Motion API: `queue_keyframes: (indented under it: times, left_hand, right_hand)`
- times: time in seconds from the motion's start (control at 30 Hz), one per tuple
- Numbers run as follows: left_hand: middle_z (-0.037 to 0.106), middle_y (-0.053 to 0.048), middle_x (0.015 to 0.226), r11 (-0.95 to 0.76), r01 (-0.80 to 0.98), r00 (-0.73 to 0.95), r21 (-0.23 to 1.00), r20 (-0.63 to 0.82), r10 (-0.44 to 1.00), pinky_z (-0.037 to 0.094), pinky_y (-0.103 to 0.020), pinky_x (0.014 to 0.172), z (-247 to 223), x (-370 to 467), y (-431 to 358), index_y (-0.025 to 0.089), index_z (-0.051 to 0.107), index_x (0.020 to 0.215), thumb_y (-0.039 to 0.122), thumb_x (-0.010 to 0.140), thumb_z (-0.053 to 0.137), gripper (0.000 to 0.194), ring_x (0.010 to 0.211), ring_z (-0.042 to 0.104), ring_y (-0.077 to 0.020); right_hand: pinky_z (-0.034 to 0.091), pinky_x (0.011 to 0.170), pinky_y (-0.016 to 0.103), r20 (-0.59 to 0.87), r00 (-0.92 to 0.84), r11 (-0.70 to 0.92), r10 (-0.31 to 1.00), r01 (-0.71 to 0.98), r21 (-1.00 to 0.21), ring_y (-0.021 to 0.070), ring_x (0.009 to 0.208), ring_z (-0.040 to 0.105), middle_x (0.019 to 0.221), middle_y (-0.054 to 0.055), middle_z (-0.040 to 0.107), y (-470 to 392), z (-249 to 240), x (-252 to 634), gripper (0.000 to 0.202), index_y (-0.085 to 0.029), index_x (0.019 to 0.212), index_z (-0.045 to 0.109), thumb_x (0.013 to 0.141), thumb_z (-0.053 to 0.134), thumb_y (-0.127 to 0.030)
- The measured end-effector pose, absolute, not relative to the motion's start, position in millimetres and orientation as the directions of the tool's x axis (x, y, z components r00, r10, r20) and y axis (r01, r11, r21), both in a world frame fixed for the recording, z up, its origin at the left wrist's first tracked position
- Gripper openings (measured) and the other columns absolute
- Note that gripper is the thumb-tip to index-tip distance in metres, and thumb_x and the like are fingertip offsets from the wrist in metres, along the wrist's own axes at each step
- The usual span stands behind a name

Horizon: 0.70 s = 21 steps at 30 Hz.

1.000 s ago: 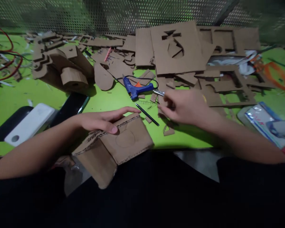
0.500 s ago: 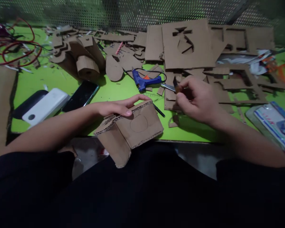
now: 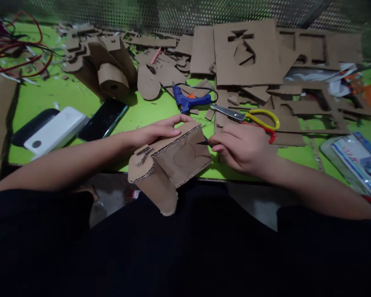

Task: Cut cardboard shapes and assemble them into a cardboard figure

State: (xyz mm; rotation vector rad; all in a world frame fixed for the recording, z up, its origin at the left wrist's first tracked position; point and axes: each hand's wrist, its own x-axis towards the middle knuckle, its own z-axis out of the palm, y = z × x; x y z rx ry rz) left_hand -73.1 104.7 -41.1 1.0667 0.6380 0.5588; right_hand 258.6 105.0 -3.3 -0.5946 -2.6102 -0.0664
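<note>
My left hand (image 3: 163,128) grips the top back edge of a folded cardboard piece (image 3: 160,183), thumb on its upper side. A circle is drawn on the panel of this piece that faces me. My right hand (image 3: 243,146) is closed around a small craft knife (image 3: 205,142), its dark pointed blade aimed left. The blade tip is close to the panel, right of the circle; whether it touches I cannot tell. Just behind my right hand lie scissors (image 3: 244,116) with one yellow and one red handle.
A blue glue gun (image 3: 188,100) lies behind the cardboard piece. To the left are a phone (image 3: 103,119) and a white power bank (image 3: 55,132). Cut cardboard sheets (image 3: 247,74) and scraps cover the back of the green table (image 3: 136,113). A clear package (image 3: 358,161) sits at the right.
My right hand has brought the knife down and left, from over the scissors to the cardboard piece. The scissors' handles now show. The piece has tilted, showing more of its top.
</note>
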Motion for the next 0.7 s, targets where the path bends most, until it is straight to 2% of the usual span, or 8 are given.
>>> queue_keyframes:
  times: [0.07, 0.17, 0.27, 0.43, 0.6, 0.7]
  left_hand:
    - [0.085, -0.011, 0.135, 0.420, -0.159, 0.668, 0.893, -0.216, 0.712, 0.069, -0.035, 0.092, -41.1, -69.0, 100.0, 0.025, 0.068, 0.148, 0.050, 0.097, 0.095, 0.063, 0.107, 0.085, -0.0254]
    - [0.085, -0.010, 0.138, 0.446, -0.201, 0.636, 0.872, -0.231, 0.737, 0.069, -0.033, 0.096, -40.5, -64.9, 94.8, 0.023, 0.072, 0.144, 0.045, 0.099, 0.093, 0.054, 0.112, 0.085, -0.0249]
    - [0.085, -0.010, 0.140, 0.454, -0.198, 0.611, 0.869, -0.253, 0.750, 0.071, -0.037, 0.099, -40.3, -62.8, 91.7, 0.024, 0.072, 0.147, 0.047, 0.099, 0.092, 0.056, 0.114, 0.086, -0.0270]
    - [0.084, -0.010, 0.138, 0.414, -0.178, 0.531, 0.893, -0.267, 0.804, 0.071, -0.043, 0.102, -39.2, -59.0, 86.7, 0.024, 0.072, 0.146, 0.048, 0.101, 0.087, 0.053, 0.118, 0.085, -0.0308]
    - [0.084, -0.008, 0.132, 0.384, -0.182, 0.501, 0.905, -0.251, 0.828, 0.071, -0.040, 0.097, -39.1, -56.0, 83.3, 0.024, 0.073, 0.140, 0.049, 0.100, 0.088, 0.050, 0.113, 0.084, -0.0282]
    - [0.084, -0.007, 0.131, 0.358, -0.155, 0.492, 0.921, -0.242, 0.836, 0.071, -0.041, 0.096, -40.3, -56.7, 83.1, 0.026, 0.072, 0.140, 0.053, 0.102, 0.086, 0.049, 0.113, 0.084, -0.0289]
  right_hand:
    - [0.037, 0.071, 0.034, 0.410, -0.798, 0.881, 0.440, 0.473, -0.024, 0.0192, 0.078, 0.062, 0.098, 0.008, 0.079, 101.0, -2.3, 258.3, 0.045, -0.021, 0.111, 0.084, 0.127, 0.048, -0.043]
    - [0.036, 0.069, 0.034, 0.377, -0.827, 0.888, 0.418, 0.460, 0.026, 0.0187, 0.078, 0.066, 0.096, 0.007, 0.082, 97.1, -1.4, 258.4, 0.041, -0.020, 0.114, 0.084, 0.126, 0.049, -0.036]
    - [0.034, 0.069, 0.036, 0.368, -0.830, 0.876, 0.419, 0.476, 0.078, 0.0195, 0.075, 0.067, 0.089, 0.006, 0.082, 93.5, -1.6, 259.5, 0.040, -0.019, 0.124, 0.086, 0.127, 0.050, -0.036]
    - [0.034, 0.066, 0.038, 0.394, -0.793, 0.839, 0.465, 0.536, 0.090, 0.0205, 0.070, 0.066, 0.085, 0.006, 0.084, 85.2, -2.5, 262.3, 0.041, -0.020, 0.141, 0.087, 0.125, 0.054, -0.038]
    - [0.032, 0.061, 0.039, 0.428, -0.802, 0.838, 0.417, 0.522, 0.162, 0.0199, 0.064, 0.061, 0.077, 0.004, 0.081, 81.8, -1.8, 261.5, 0.042, -0.018, 0.138, 0.091, 0.125, 0.056, -0.037]
    - [0.033, 0.061, 0.039, 0.395, -0.801, 0.831, 0.449, 0.537, 0.145, 0.0199, 0.064, 0.063, 0.078, 0.005, 0.082, 81.3, -1.1, 260.7, 0.046, -0.017, 0.139, 0.091, 0.126, 0.052, -0.038]
